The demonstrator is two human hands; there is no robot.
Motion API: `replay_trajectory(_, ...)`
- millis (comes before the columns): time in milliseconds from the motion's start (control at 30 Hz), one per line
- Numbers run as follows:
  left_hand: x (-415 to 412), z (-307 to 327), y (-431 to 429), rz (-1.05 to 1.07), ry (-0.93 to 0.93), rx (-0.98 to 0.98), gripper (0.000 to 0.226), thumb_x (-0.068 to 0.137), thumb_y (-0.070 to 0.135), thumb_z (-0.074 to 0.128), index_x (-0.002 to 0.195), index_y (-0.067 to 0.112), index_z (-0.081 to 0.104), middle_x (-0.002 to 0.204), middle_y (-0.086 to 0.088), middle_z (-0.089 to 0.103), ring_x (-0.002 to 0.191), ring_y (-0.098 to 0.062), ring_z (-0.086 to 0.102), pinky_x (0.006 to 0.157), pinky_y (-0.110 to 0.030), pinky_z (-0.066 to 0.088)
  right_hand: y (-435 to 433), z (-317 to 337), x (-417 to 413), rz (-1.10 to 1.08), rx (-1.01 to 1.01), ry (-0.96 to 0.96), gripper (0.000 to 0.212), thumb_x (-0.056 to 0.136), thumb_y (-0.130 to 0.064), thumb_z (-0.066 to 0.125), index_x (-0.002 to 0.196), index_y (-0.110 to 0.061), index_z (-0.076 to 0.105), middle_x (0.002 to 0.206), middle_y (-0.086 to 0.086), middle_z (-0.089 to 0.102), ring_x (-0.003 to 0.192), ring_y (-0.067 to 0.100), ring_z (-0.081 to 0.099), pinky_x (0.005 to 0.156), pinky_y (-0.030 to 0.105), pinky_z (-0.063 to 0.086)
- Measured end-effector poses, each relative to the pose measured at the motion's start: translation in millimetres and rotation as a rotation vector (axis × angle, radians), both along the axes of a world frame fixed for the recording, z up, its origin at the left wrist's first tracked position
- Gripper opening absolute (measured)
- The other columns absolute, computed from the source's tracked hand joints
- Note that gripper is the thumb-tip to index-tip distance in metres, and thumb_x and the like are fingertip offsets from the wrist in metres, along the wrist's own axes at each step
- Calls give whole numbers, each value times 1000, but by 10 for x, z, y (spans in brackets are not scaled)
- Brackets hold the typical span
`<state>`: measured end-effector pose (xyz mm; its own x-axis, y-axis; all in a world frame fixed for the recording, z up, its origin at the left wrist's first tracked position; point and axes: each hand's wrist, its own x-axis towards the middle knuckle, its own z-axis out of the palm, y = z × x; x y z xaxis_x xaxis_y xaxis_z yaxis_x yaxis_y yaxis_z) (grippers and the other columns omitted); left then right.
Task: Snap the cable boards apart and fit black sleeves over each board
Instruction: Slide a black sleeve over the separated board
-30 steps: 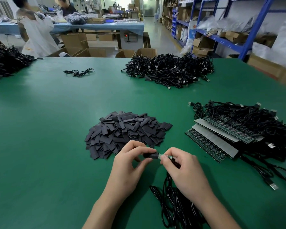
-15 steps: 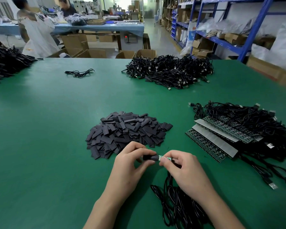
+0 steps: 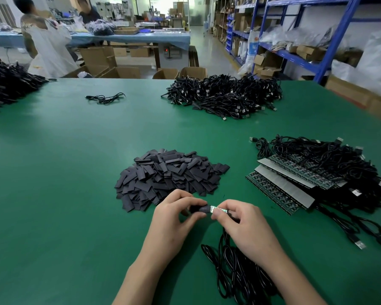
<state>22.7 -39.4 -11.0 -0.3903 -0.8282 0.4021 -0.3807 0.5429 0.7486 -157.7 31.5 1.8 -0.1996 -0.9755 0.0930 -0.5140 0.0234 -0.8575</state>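
Just in front of the heap of flat matte sleeves [image 3: 172,177], the left hand [image 3: 174,219] pinches a black sleeve [image 3: 199,209] in a narrow grip; the right hand [image 3: 240,221] grips a thin green board [image 3: 218,209] touching it.

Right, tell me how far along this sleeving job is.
Done: possibly the far cable heap, though sleeves there are too small to tell. In hand: the left hand holds a black sleeve partway over the board the right hand pinches; its green end shows bare. Left: unsnapped board panels and a sleeve pile.
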Motion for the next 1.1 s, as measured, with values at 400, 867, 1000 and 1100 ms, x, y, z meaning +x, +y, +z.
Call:
replay_trajectory(400,55,27,6,-30,-18,36,22,83,18,85,99,32,80,98,18,67,95,-11,66,79,-18,49,2,-13,45,-25,-10,115,23,100,-35,62,79,-28,69,47,-14,47,42,7,37,43,20,28)
replay_trajectory(867,36,39,24,-25,-29,-27,24,83,14,84,101,30,80,100,17,66,97,-8,65,79,-13,46,-9,-32,-4,44,30,36,29,106,-31,51,84,-27,70,53,-4,41,48,10,33,51,34,27)
replay_trajectory(1000,38,36,19,-28,-39,-14,22,83,15,85,100,29,80,98,16,66,94,-10,65,78,-16,47,-17,-26,-16,50,35,0,27,106,-31,51,86,-33,70,52,-5,41,48,10,33,50,34,27)
replay_trajectory(1100,37,25,20,-11,-42,-8,22,82,13,85,98,27,80,97,15,66,93,-9,65,77,-12,44,-11,-20,-18,78,50,-15,26,105,-33,51,88,-36,70,51,-5,41,48,11,33,50,34,27)
